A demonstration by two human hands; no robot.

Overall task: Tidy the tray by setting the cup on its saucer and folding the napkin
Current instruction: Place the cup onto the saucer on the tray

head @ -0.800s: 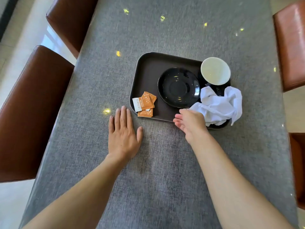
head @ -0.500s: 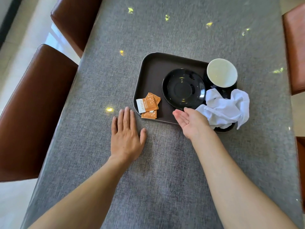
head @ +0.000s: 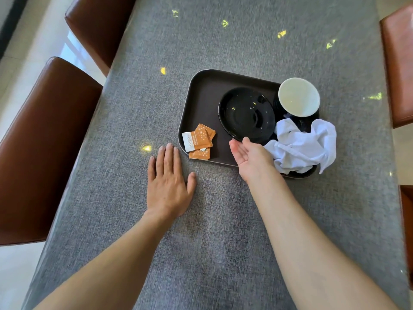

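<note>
A dark brown tray (head: 201,95) lies on the grey table. On it, a black saucer (head: 247,114) sits in the middle, bare. A cup (head: 298,96), black outside and white inside, stands at the tray's far right corner, off the saucer. A crumpled white napkin (head: 301,148) lies at the near right, spilling over the rim. My right hand (head: 251,156) hovers open over the tray's near edge, fingertips by the saucer's near rim and just left of the napkin. My left hand (head: 168,182) rests flat and open on the table, left of the tray.
Orange and white sachets (head: 200,142) lie in the tray's near left corner. Brown leather chairs stand along the left side (head: 42,142) and the right side (head: 397,63) of the table (head: 212,242). Sunlight spots dot the grey cloth.
My right hand has turned palm-up and slid a little further over the tray's near edge toward the saucer. My left hand has stayed flat; the head camera shifted slightly.
</note>
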